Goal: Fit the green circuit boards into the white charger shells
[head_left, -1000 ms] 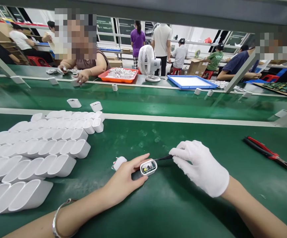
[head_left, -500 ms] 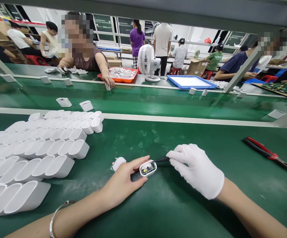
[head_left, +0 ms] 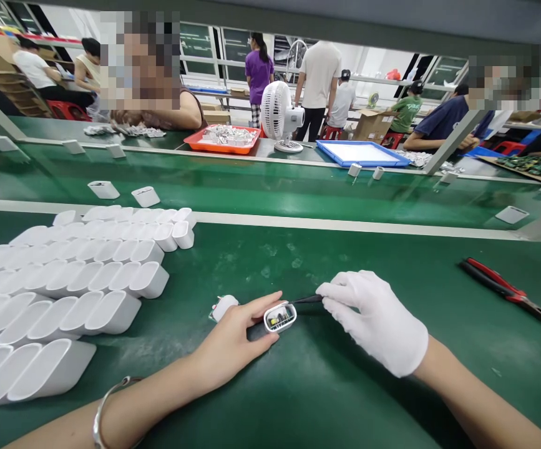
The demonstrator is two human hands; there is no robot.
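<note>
My left hand, bare and with a bangle at the wrist, grips a small white oval plastic housing between thumb and fingers. Its open end faces me, and electronic parts show inside, one of them yellow. My right hand, in a white glove, pinches slim black tweezers. Their tip is at the housing's upper right rim; whether it touches anything inside I cannot tell. Just behind my left hand lies a white piece with a bit of circuit board, partly covered by the fingers.
Rows of white oval housings fill the left of the green table. Red-and-black long-nose pliers lie at right. Beyond a pale strip, a green conveyor belt carries several housings. Across it are a fan, an orange tray and co-workers.
Housings on the belt have shifted left. The co-worker opposite has drawn a hand back from the belt. My hands and the tweezers have hardly moved.
</note>
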